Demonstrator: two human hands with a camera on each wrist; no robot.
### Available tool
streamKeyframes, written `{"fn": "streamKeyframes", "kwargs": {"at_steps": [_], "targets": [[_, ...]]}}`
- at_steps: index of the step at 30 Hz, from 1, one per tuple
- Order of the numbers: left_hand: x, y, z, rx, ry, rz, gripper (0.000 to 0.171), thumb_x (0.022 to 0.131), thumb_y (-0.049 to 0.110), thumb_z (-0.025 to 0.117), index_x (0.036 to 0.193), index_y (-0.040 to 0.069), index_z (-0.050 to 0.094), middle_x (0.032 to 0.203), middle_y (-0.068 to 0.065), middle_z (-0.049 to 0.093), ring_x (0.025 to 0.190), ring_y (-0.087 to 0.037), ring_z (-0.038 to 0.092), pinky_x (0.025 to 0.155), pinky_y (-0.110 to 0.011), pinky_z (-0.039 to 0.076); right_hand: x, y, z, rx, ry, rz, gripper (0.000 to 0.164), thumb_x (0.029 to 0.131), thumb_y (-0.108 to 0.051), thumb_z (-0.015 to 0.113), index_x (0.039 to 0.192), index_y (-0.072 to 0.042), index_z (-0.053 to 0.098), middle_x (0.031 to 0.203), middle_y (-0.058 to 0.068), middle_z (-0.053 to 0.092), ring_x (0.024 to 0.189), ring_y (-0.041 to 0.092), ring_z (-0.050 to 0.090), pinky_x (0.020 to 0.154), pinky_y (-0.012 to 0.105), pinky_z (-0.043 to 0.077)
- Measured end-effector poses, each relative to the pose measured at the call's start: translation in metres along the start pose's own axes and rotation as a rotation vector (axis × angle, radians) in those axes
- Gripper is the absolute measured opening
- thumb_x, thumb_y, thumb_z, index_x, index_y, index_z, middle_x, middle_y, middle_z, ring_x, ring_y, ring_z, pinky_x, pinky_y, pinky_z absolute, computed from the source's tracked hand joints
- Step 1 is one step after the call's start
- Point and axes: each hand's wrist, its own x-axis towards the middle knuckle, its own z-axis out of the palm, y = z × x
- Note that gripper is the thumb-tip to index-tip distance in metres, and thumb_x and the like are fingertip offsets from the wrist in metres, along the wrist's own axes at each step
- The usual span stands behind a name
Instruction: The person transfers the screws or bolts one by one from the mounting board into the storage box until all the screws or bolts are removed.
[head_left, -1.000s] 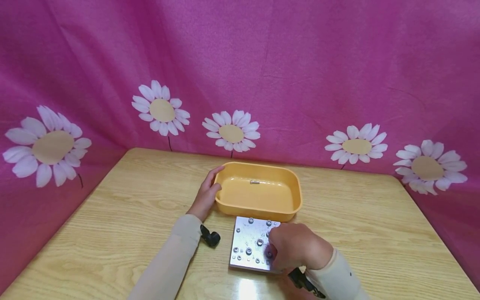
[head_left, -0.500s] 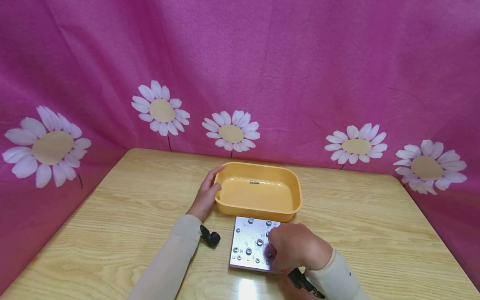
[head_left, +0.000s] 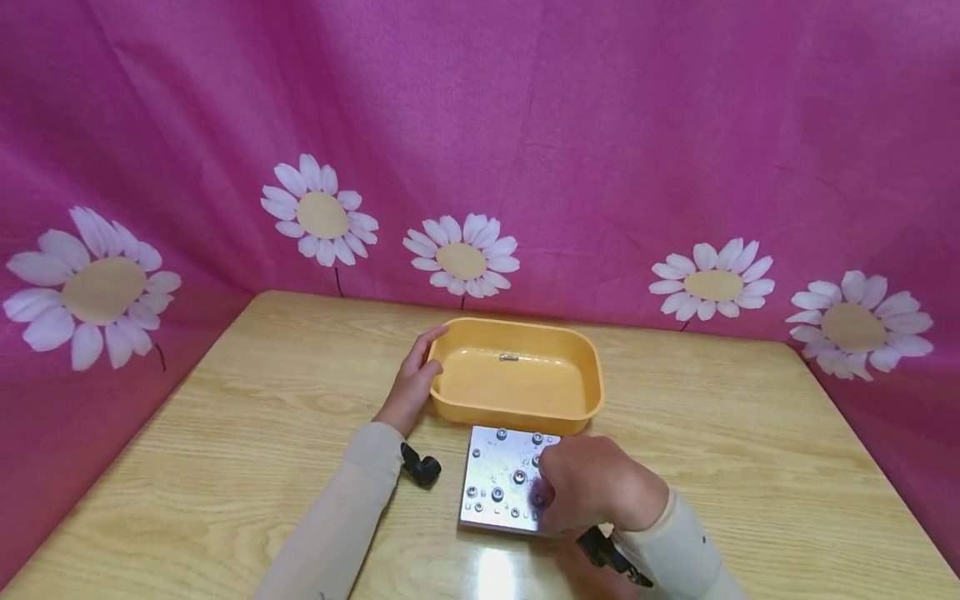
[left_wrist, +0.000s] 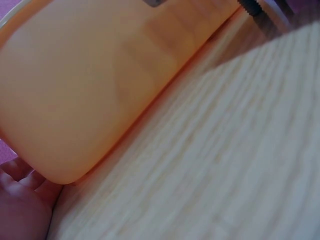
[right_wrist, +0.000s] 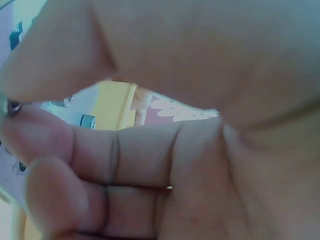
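Note:
My left hand (head_left: 411,379) grips the left end of a yellow plastic tray (head_left: 517,412), its thumb over the rim. In the left wrist view, part of that hand shows beside the tray's wall (left_wrist: 75,100). A small metal screw (head_left: 509,357) lies inside the tray near its back wall. In front of the tray is a square metal plate (head_left: 487,467) with several socket-head screws (head_left: 520,477) set in it. My right hand (head_left: 600,483) is over the plate's right side, hiding part of it. Thumb and index finger pinch a small screw (right_wrist: 11,107), seen at the right wrist view's left edge.
Everything stands on a light wooden table (head_left: 300,392). A pink curtain (head_left: 570,167) with white daisies hangs behind and along the sides. Black wrist cameras (head_left: 422,468) sit on both sleeves. A dark ribbed shaft (left_wrist: 250,7) shows at the left wrist view's top right.
The whole head view has shifted slightly, so the scene sits a little higher. Both hands, the tray and the plate keep their places relative to each other.

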Motion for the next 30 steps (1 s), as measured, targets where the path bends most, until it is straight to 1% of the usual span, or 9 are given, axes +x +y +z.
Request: {"fn": "streamKeyframes", "kwargs": {"at_steps": [2,5,9,14,18,21,25,28,30], "targets": [[-0.001,0.003,0.000,-0.014,-0.011,-0.010,0.062,0.087,-0.002,0.040,0.145,0.019,0.042,0.158,-0.002,0.023,0.145,-0.016,0.015,0.116,-0.035,0.017,-0.001,0.001,0.000,-0.002,0.015,-0.010,0.020,0.068,-0.023,0.078,0.059,-0.022,0.061,0.054,-0.007,0.056,0.055,0.010,0.050,0.052,0.029,0.037],[-0.006,0.015,0.000,-0.018,-0.023,-0.012,0.062,0.086,-0.003,0.040,0.146,0.013,0.040,0.158,-0.006,0.022,0.146,-0.019,0.013,0.116,-0.037,0.017,-0.001,0.002,0.000,-0.003,0.031,-0.017,0.021,0.067,-0.024,0.078,0.057,-0.022,0.059,0.054,-0.008,0.055,0.054,0.010,0.050,0.051,0.029,0.036],[-0.015,0.028,0.001,-0.001,-0.035,0.009,0.063,0.084,-0.005,0.040,0.146,0.008,0.039,0.158,-0.011,0.023,0.146,-0.022,0.011,0.116,-0.038,0.017,0.000,0.001,-0.001,-0.002,0.028,-0.002,0.022,0.068,-0.025,0.078,0.057,-0.022,0.059,0.054,-0.008,0.055,0.055,0.010,0.049,0.052,0.029,0.035],[-0.018,0.029,0.001,0.006,-0.036,0.006,0.064,0.084,-0.004,0.040,0.146,0.009,0.038,0.158,-0.010,0.023,0.146,-0.021,0.012,0.115,-0.037,0.018,0.002,-0.001,-0.002,0.006,-0.003,0.038,0.023,0.070,-0.028,0.080,0.063,-0.020,0.060,0.059,-0.005,0.056,0.059,0.013,0.049,0.057,0.030,0.037],[-0.017,0.027,0.000,-0.002,-0.036,-0.004,0.064,0.084,-0.004,0.040,0.146,0.009,0.038,0.158,-0.010,0.022,0.145,-0.022,0.014,0.114,-0.038,0.020,0.002,-0.002,-0.003,0.026,-0.015,0.052,0.023,0.072,-0.029,0.081,0.065,-0.020,0.061,0.061,-0.004,0.057,0.060,0.014,0.051,0.058,0.030,0.039],[-0.011,0.017,-0.001,-0.025,-0.030,-0.017,0.062,0.086,-0.004,0.040,0.146,0.014,0.040,0.158,-0.006,0.023,0.145,-0.020,0.017,0.113,-0.039,0.023,0.001,-0.002,-0.004,0.045,-0.014,0.055,0.023,0.072,-0.029,0.081,0.066,-0.020,0.061,0.061,-0.003,0.057,0.059,0.014,0.052,0.058,0.029,0.040],[-0.002,0.002,-0.001,-0.023,-0.008,-0.001,0.062,0.087,-0.002,0.040,0.144,0.021,0.043,0.157,-0.001,0.025,0.144,-0.015,0.017,0.113,-0.037,0.023,-0.001,0.000,-0.004,0.054,0.022,0.045,0.023,0.072,-0.027,0.080,0.065,-0.019,0.060,0.060,-0.004,0.056,0.058,0.013,0.052,0.057,0.029,0.040],[-0.008,0.013,0.001,0.000,-0.011,0.001,0.062,0.085,-0.002,0.040,0.145,0.018,0.042,0.158,-0.003,0.024,0.145,-0.016,0.014,0.115,-0.036,0.019,-0.003,0.001,-0.004,0.044,0.059,0.031,0.023,0.072,-0.026,0.079,0.064,-0.019,0.059,0.059,-0.005,0.055,0.057,0.012,0.051,0.056,0.029,0.040],[-0.013,0.022,0.002,0.003,-0.021,-0.005,0.063,0.085,-0.003,0.040,0.146,0.014,0.040,0.158,-0.005,0.023,0.145,-0.018,0.015,0.115,-0.036,0.019,-0.003,0.002,-0.004,0.047,0.068,0.028,0.023,0.072,-0.026,0.079,0.064,-0.019,0.058,0.058,-0.006,0.055,0.056,0.011,0.052,0.056,0.030,0.040]]}}
